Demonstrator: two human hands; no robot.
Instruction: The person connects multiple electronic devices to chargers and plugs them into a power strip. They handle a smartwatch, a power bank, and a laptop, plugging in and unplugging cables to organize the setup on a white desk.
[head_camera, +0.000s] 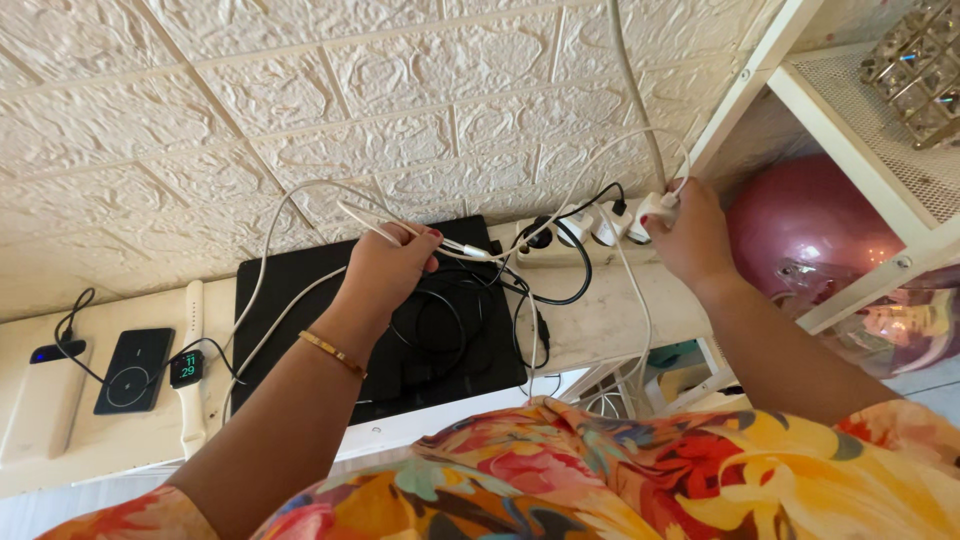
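A thin white charging cable (300, 195) is pinched in the left hand (385, 268) over the black laptop (300, 290); it's likely light and floppy, so it's probably best gripped near the stiff connector end. A white plug adapter (655, 210) at the white power strip (600, 245) is clasped by the right hand (690, 235). Both arms are stretched forward, fingers closed.

Your left hand (385, 268) holds thin white cables (300, 200) above the flat black rectangular pad (300, 290). Behind the pad, the long white plastic power strip (580, 235) lies against the wall. Your right hand (690, 235) grips a small white plug (655, 210) at the strip's right end. Left of the pad lie a white-strapped watch (188, 370), then a black rectangular charger (133, 370).
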